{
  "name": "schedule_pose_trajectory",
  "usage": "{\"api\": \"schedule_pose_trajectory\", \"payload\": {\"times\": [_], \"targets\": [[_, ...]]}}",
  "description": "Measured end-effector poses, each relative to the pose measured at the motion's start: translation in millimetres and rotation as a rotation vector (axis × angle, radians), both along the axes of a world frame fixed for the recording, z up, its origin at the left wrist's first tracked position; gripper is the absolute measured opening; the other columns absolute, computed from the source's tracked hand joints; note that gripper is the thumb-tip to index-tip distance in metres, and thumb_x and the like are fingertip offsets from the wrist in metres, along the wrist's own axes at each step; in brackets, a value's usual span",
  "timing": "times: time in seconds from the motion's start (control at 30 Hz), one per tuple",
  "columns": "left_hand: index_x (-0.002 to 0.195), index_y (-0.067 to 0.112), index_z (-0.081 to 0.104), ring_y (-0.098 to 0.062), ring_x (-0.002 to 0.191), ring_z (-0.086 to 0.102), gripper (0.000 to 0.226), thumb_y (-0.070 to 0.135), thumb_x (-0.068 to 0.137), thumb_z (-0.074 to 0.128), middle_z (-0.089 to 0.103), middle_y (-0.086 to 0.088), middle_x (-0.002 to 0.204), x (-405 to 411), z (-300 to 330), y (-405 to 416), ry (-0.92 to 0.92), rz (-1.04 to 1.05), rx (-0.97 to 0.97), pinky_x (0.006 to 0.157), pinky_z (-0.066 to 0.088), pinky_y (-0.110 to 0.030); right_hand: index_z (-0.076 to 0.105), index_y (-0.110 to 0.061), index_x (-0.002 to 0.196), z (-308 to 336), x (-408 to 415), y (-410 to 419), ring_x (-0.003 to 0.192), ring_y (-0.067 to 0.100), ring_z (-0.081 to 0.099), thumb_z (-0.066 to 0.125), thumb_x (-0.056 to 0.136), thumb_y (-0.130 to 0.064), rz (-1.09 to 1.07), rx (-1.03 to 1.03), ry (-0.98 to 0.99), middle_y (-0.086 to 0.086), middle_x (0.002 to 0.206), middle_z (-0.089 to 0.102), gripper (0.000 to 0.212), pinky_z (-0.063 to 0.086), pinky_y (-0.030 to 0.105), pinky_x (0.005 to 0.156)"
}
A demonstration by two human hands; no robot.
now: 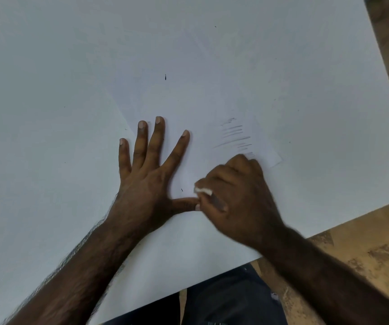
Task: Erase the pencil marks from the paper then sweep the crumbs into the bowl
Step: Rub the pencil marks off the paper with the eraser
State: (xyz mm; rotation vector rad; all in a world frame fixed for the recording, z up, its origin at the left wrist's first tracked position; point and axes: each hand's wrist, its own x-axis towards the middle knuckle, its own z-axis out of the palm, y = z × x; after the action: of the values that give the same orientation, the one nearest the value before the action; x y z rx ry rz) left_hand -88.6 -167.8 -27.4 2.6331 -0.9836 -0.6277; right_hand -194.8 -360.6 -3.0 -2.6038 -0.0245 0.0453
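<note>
Fingers of left hand (pixel 146 174) spread flat, pressing paper (pixel 188 95) to white table (pixel 48 66). Right hand (pixel 233 195) curled round white eraser (pixel 202 190) — low on the sheet. Pencil marks (pixel 235 136) remain just above it: erasing unfinished, by my estimate. Crumbs (pixel 165 77) scattered, unswept — bowl not in view.
</note>
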Motion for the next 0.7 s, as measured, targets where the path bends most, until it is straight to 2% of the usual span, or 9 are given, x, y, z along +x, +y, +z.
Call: {"api": "schedule_pose_trajectory", "payload": {"times": [0.2, 0.27, 0.37, 0.43, 0.5, 0.57, 0.63, 0.7], "targets": [[0.172, 0.043, -0.007, -0.029, 0.164, -0.029, 0.132, 0.11, 0.068, 0.041, -0.028, -0.002, 0.179, 0.7, -0.7, -0.3, 0.02, 0.011, -0.008, 0.129, -0.011, -0.066, 0.079, -0.021, 0.098, -5.1, 35.2, -43.3, 0.09, 0.032, 0.06, 0.073, 0.094, -0.025, -0.361, -0.146, -0.126, -0.003, 0.094, 0.076, 0.009, 0.043, 0.045, 0.081], [0.172, 0.042, -0.006, -0.029, 0.164, -0.029, 0.131, 0.109, 0.069, 0.04, -0.027, -0.002, 0.179, 0.4, -0.6, -0.2, 0.018, 0.014, -0.007, 0.129, -0.011, -0.065, 0.079, -0.02, 0.1, -5.9, 29.9, -32.2, 0.092, 0.033, 0.061, 0.072, 0.094, -0.024, -0.353, -0.09, -0.098, -0.002, 0.096, 0.076, 0.009, 0.044, 0.047, 0.084], [0.173, 0.039, -0.004, -0.031, 0.165, -0.028, 0.129, 0.108, 0.07, 0.036, -0.024, -0.004, 0.18, 0.0, -1.0, 0.2, 0.005, 0.0, 0.004, 0.129, -0.01, -0.066, 0.078, -0.019, 0.107, -5.5, 8.2, 1.0, 0.098, 0.03, 0.065, 0.072, 0.095, -0.028, -0.122, 0.038, 0.0, 0.0, 0.102, 0.077, 0.017, 0.048, 0.052, 0.089], [0.173, 0.038, -0.003, -0.032, 0.165, -0.026, 0.128, 0.106, 0.072, 0.036, -0.023, -0.005, 0.18, 0.1, -1.4, 0.6, -0.004, -0.008, 0.003, 0.13, -0.009, -0.067, 0.078, -0.017, 0.108, -5.0, 3.2, 6.0, 0.098, 0.028, 0.065, 0.073, 0.094, -0.03, -0.04, 0.026, 0.002, 0.001, 0.102, 0.078, 0.019, 0.05, 0.052, 0.088], [0.173, 0.04, -0.003, -0.032, 0.165, -0.026, 0.129, 0.107, 0.071, 0.038, -0.024, -0.005, 0.18, 0.1, -1.1, 0.5, 0.003, 0.002, -0.005, 0.129, -0.008, -0.067, 0.08, -0.019, 0.103, -6.0, 16.2, -10.2, 0.092, 0.033, 0.065, 0.075, 0.091, -0.025, -0.109, -0.035, -0.078, 0.0, 0.097, 0.078, 0.014, 0.049, 0.052, 0.084], [0.172, 0.041, -0.004, -0.03, 0.165, -0.027, 0.131, 0.109, 0.07, 0.039, -0.025, -0.004, 0.18, 0.4, -0.8, 0.1, 0.013, 0.011, -0.007, 0.129, -0.008, -0.067, 0.081, -0.02, 0.098, -6.4, 36.4, -34.0, 0.089, 0.038, 0.064, 0.075, 0.092, -0.022, -0.269, -0.118, -0.154, 0.0, 0.094, 0.078, 0.009, 0.048, 0.052, 0.083], [0.172, 0.042, -0.006, -0.03, 0.164, -0.028, 0.131, 0.109, 0.069, 0.041, -0.026, -0.003, 0.179, 0.6, -0.3, -0.3, 0.021, 0.01, -0.006, 0.129, -0.01, -0.066, 0.08, -0.018, 0.096, -5.8, 50.5, -50.9, 0.089, 0.038, 0.064, 0.071, 0.095, -0.024, -0.403, -0.149, -0.154, 0.001, 0.094, 0.078, 0.011, 0.046, 0.05, 0.083], [0.172, 0.042, -0.006, -0.03, 0.164, -0.029, 0.131, 0.109, 0.07, 0.041, -0.026, -0.003, 0.179, 0.8, 0.3, -0.7, 0.028, 0.011, -0.001, 0.129, -0.01, -0.066, 0.079, -0.018, 0.096, -5.8, 49.2, -44.1, 0.09, 0.037, 0.062, 0.07, 0.096, -0.023, -0.426, -0.138, -0.137, 0.001, 0.093, 0.076, 0.011, 0.044, 0.049, 0.082]]}}
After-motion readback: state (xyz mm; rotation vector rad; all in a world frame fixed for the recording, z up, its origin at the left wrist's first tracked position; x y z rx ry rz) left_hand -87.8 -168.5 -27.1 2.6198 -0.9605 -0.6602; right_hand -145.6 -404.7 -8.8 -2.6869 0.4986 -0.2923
